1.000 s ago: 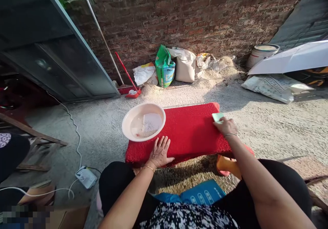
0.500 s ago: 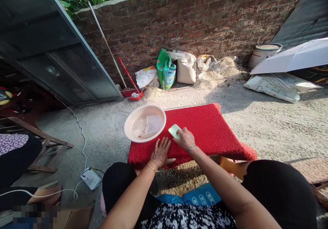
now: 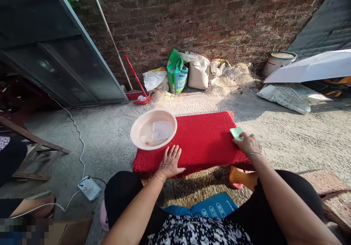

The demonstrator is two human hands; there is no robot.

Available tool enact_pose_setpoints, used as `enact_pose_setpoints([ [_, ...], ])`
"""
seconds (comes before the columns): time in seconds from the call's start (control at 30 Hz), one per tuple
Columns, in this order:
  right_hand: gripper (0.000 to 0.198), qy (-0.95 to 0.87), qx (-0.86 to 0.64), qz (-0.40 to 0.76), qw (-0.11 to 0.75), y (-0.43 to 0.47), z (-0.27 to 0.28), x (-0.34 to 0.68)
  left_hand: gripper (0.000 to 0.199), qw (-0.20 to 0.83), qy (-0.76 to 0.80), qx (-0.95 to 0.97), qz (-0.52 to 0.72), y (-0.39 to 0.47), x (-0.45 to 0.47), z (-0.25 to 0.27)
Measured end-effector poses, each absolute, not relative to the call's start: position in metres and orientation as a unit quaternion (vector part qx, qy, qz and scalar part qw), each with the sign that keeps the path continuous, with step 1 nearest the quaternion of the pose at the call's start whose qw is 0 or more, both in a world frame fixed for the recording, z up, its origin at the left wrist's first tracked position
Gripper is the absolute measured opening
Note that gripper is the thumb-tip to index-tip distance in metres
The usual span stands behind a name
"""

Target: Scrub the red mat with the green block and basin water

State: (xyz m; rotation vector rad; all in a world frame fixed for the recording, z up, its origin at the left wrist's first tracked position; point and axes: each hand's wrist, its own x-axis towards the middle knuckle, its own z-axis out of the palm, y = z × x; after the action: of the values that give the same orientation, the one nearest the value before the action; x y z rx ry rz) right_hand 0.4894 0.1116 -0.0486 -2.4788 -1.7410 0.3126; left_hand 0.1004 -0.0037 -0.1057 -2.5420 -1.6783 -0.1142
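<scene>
A red pile cloth (image 3: pixel 204 135) is spread over a low bench or table in front of me, its edges hanging down. My right hand (image 3: pixel 249 144) is closed on a pale green scrubbing brush (image 3: pixel 236 133) at the cloth's right end; the underside of the brush is hidden. Fingers spread, my left hand (image 3: pixel 170 161) lies flat on the cloth near its left front edge. Just beyond that hand, a pale pink basin (image 3: pixel 134 133) rests on the cloth's left end, with clear water and something light-coloured in it.
Under the bench a blue printed bag (image 3: pixel 214 205) lies between my legs. A white power strip (image 3: pixel 90 188) with a cord is on the floor at left, near a wooden chair (image 3: pixel 35 161) and another person's leg. Sacks (image 3: pixel 199 71) and a red dustpan (image 3: pixel 142 98) stand along the brick wall.
My right hand has slid the brush across the cloth from the middle to the right end. The left hand stays pressed near the basin. The view has shifted slightly.
</scene>
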Motion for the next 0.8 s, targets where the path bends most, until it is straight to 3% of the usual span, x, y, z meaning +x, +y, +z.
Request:
enact_pose_setpoints([
  [0.2, 0.051, -0.557, -0.824, 0.062, 0.087, 0.1, -0.044, 0.484, 0.093, 0.051, -0.553, -0.831, -0.03, -0.004, 0.1, -0.105],
  [0.53, 0.038, -0.813, -0.559, 0.093, 0.135, 0.029, -0.051, 0.324, 0.093, 0.067, -0.557, -0.828, -0.013, -0.003, 0.098, -0.106],
  [0.8, 0.043, -0.701, -0.701, 0.101, 0.089, 0.058, -0.053, 0.41, 0.093, 0.066, -0.555, -0.829, -0.019, -0.004, 0.099, -0.104],
])
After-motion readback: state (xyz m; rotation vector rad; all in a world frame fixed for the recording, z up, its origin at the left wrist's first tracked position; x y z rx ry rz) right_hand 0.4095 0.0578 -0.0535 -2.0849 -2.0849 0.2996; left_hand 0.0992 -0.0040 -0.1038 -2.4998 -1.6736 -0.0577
